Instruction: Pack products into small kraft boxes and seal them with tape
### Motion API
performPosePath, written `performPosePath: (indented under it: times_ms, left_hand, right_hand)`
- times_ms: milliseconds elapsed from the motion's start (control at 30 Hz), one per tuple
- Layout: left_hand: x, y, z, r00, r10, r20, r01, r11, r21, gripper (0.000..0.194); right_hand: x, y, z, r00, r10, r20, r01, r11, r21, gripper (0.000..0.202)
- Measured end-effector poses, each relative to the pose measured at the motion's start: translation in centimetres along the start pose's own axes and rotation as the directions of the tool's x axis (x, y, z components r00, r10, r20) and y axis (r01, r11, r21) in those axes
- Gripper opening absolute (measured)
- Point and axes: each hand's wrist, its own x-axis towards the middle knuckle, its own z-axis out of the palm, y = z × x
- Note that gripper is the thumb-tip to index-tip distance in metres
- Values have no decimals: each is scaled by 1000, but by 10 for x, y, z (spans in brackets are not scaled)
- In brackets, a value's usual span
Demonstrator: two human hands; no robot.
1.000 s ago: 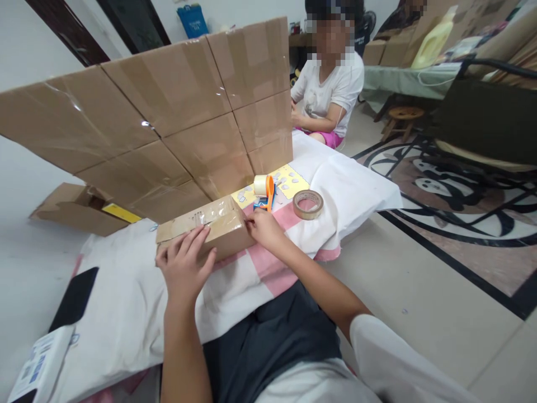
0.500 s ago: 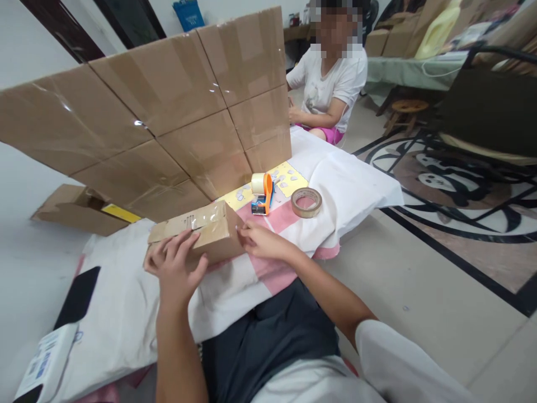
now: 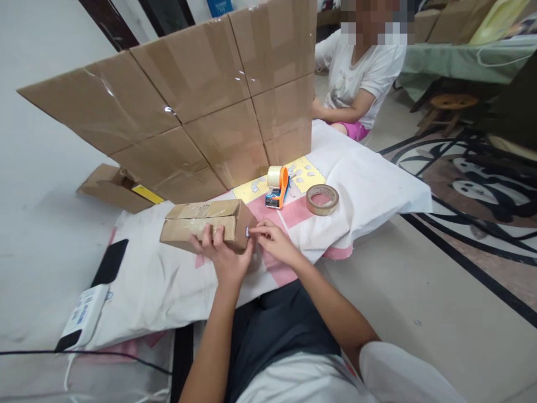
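A taped brown cardboard box [image 3: 201,221] lies on the cloth-covered table. My left hand [image 3: 226,254] grips its near right corner, fingers on the top and front, thumb by the right end. My right hand [image 3: 272,239] is at that end face, its index finger reaching to a small white-and-dark label [image 3: 247,232]. Beyond the box sit an orange and blue tape dispenser [image 3: 277,187] and a roll of brown tape [image 3: 322,200].
Stacked cartons [image 3: 218,129] form a wall behind the box. An open carton [image 3: 113,187] stands at the left, above a white power strip [image 3: 86,313]. Across the table sits a person in a white shirt [image 3: 356,78]. A wooden stool [image 3: 453,103] is at the right.
The view has shifted, so the scene sits further right. My left hand has moved along the box from its left part to its right corner. The label on the end face now shows.
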Motion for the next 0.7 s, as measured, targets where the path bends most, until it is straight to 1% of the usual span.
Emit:
performPosePath:
  times_ms: [67,100,167,200,233,300,367,433,500,533,600,633,667,700]
  left_hand:
    - [0,-2,-1,1000,22,-9,-22,1000,0,86]
    - [0,-2,-1,1000,25,-13,-25,1000,-1,85]
    - [0,-1,-1,1000,18,-21,-18,1000,-10,84]
    - [0,0,0,1000,8,-25,-8,1000,-16,83]
    - [1,1,1,1000,-3,-29,2,1000,-21,81]
    - [1,4,3,999,-23,-45,23,1000,-21,77]
    - [3,7,5,997,-41,-71,40,999,-7,73]
    - [4,10,6,994,-50,-94,51,999,3,70]
    - [4,11,8,993,-55,-101,56,998,6,68]
    - [4,12,9,993,-58,-103,59,998,6,68]
    - [4,13,9,992,-63,-107,64,998,4,68]
    - [5,13,9,992,-65,-109,65,998,0,67]
    - [5,14,9,992,-65,-111,65,998,-5,66]
    - [5,14,9,992,-64,-113,64,998,-10,65]
  right_hand:
    - [3,2,1,993,112,-31,-105,982,157,27]
    - [3,2,2,981,192,-39,-178,954,241,28]
    - [0,2,7,939,342,-45,-302,878,371,31]
    - [-1,3,9,923,382,-48,-332,852,405,32]
    - [-3,3,11,920,387,-55,-331,847,416,33]
    - [-6,4,15,947,309,-91,-255,890,379,32]
    - [-8,5,16,972,197,-129,-154,947,280,28]
    - [-8,6,16,984,114,-139,-92,983,160,25]
    - [-5,7,15,987,66,-148,-61,997,41,25]
    - [-2,8,13,984,45,-173,-49,999,-19,27]
    - [6,11,9,974,-2,-226,-26,992,-120,37]
    - [11,13,7,974,-23,-226,-9,990,-140,46]
    - [17,16,5,980,-37,-197,12,992,-126,53]
    - [23,18,4,989,-42,-140,31,996,-79,57]
